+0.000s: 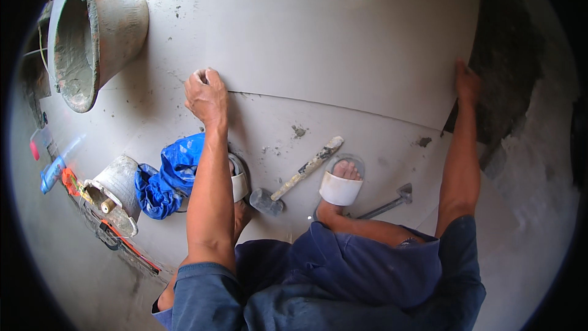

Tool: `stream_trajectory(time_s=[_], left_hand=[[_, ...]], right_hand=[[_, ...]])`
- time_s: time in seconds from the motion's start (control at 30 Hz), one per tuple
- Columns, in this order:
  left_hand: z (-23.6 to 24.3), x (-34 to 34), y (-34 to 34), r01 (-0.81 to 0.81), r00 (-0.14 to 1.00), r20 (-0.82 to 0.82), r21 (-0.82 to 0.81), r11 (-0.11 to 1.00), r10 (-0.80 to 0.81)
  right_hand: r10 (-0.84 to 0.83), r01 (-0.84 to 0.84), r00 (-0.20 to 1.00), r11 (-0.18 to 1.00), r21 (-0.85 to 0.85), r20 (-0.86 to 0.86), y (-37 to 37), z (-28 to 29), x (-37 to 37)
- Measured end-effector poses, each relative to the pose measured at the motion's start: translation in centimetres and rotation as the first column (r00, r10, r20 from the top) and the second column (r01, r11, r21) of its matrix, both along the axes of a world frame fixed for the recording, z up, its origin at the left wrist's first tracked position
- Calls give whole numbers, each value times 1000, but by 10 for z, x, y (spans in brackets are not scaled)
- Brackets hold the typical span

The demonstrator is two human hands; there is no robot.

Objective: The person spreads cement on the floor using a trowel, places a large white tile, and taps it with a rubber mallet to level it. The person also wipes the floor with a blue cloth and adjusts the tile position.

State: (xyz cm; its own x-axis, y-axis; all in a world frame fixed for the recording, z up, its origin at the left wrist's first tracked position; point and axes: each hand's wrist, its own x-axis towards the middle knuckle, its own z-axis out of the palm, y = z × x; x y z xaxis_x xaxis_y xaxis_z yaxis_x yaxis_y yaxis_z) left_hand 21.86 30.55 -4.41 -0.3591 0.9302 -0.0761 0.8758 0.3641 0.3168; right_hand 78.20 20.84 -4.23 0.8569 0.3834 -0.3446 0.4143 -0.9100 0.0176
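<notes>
Pressing the big grey tile point(343, 30) down at its near-left corner with my clenched left hand point(206, 95), right hand point(468, 83) gripping its right edge beside bare mortar point(505, 61), I should keep the joint point(318, 103) even.

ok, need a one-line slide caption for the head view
Crouched person presses the left hand on a large grey floor tile's near edge and the right hand on its right edge; rubber mallet lies nearby.

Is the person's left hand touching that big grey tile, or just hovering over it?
Touching. In the head view the left hand rests closed on the near edge of the big grey tile, right at the joint line, with no gap showing between them.
</notes>
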Motion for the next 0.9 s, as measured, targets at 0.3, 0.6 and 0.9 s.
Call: stream_trajectory(time_s=[0.3,0.6,0.9], left_hand=[[10,-2,-2,137,986,-95,-24,990,-139],[-30,33,42,445,859,-251,-68,893,-447],[-27,24,27,478,825,-257,-157,864,-503]], right_hand=[[306,-308,826,948,-76,474,-8,1,-51],[534,-620,762,766,172,368,-12,-30,-133],[474,-655,739,670,348,479,-24,9,-137]])
